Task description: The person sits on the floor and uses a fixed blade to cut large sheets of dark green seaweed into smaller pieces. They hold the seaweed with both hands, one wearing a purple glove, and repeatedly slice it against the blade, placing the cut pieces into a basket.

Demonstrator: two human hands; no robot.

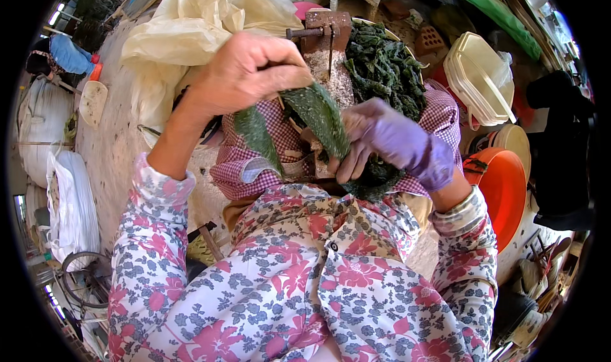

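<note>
My bare left hand [258,73] pinches the upper end of a dark green seaweed strip [317,116] flecked with white grains; a further piece dangles below that hand. Lower down on the strip, my right hand [389,140], in a purple glove, has its fingers closed around the other end. Between and beyond the hands stands a rusty metal clamp with a bolt [329,27], on a beam [339,87] crusted with white grains. To its right, a heap of dark green seaweed [382,70] fills a round container, and more seaweed lies beneath my right hand.
A cream plastic sheet [191,37] is bunched at upper left. Pale plastic tubs [477,80] and an orange bucket [499,195] stand at right. White sacks [71,204] and a bicycle wheel [86,278] are at far left, where another person [69,56] bends over near a scoop [93,103].
</note>
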